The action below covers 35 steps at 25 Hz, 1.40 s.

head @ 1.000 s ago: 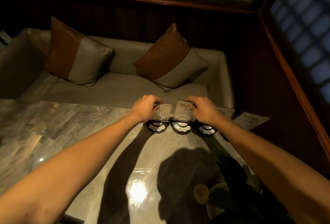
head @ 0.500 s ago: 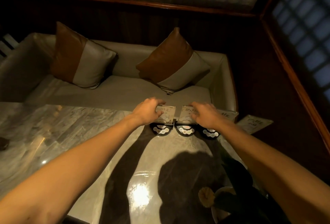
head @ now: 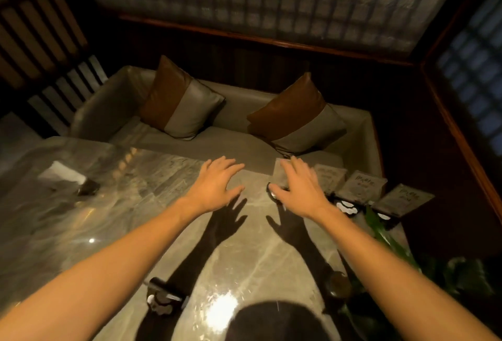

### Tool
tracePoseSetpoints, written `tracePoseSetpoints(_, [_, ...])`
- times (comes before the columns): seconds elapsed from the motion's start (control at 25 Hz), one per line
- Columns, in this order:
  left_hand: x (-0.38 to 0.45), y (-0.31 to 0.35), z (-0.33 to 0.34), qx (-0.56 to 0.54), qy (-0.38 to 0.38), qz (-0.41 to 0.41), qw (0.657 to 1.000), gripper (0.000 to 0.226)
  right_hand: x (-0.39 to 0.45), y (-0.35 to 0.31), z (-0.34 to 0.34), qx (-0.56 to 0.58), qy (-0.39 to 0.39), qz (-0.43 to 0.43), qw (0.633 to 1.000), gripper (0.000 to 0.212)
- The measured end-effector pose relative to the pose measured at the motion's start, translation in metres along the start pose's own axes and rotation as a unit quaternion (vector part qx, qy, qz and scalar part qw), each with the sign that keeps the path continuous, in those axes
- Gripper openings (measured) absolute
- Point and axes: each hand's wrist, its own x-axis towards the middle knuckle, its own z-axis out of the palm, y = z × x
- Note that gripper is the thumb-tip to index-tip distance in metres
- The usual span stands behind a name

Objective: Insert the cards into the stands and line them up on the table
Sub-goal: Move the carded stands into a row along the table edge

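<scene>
Your left hand (head: pixel 214 186) hovers flat and spread above the pale marble table (head: pixel 135 213), holding nothing. Your right hand (head: pixel 298 191), also splayed and empty, hangs over the leftmost pale printed card in its round black stand (head: pixel 279 177). Three more carded stands (head: pixel 361 187) trail off toward three o'clock along the far edge. A lone black stand (head: pixel 163 297) waits at seven o'clock. Judge the row's straightness first, then nudge each base, not the card, so nothing tips.
</scene>
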Motion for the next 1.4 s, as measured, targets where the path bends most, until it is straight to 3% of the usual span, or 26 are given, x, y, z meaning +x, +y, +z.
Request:
tracePoseSetpoints(0.24, [-0.109, -0.047, -0.009, -0.061, 0.024, -0.033, 0.997, 0.068, -0.075, -0.104, 0.067, 0.113, -0.053, -0.013, 0.992, 0.1])
tracePoseSetpoints(0.52, [-0.193, -0.09, 0.007, -0.151, 0.033, -0.068, 0.986, 0.067, -0.126, -0.161, 0.136, 0.159, -0.127, -0.054, 0.978, 0.113])
tracePoseSetpoints(0.6, [-0.212, -0.099, 0.014, -0.188, 0.039, -0.082, 0.978, 0.065, -0.133, -0.172, 0.15, 0.178, -0.127, -0.065, 0.974, 0.104])
tracePoseSetpoints(0.8, [-0.246, -0.113, 0.026, -0.296, 0.022, -0.147, 0.944, 0.071, -0.14, -0.188, 0.177, 0.211, -0.11, -0.067, 0.969, 0.052])
tracePoseSetpoints(0.96, [-0.249, -0.126, 0.034, -0.321, 0.002, -0.167, 0.932, 0.075, -0.13, -0.19, 0.182, 0.258, -0.092, -0.066, 0.96, 0.031])
tracePoseSetpoints(1.08, [-0.24, -0.132, 0.038, -0.307, -0.012, -0.157, 0.939, 0.058, -0.119, -0.189, 0.178, 0.269, -0.086, -0.046, 0.958, 0.023])
tracePoseSetpoints(1.24, [-0.213, -0.124, 0.044, -0.317, 0.027, -0.159, 0.935, 0.012, -0.098, -0.184, 0.178, 0.223, -0.08, -0.021, 0.971, 0.028])
tracePoseSetpoints(1.4, [-0.183, -0.117, 0.054, -0.32, 0.042, -0.161, 0.933, 0.003, -0.057, -0.174, 0.16, 0.158, -0.092, -0.015, 0.983, 0.023])
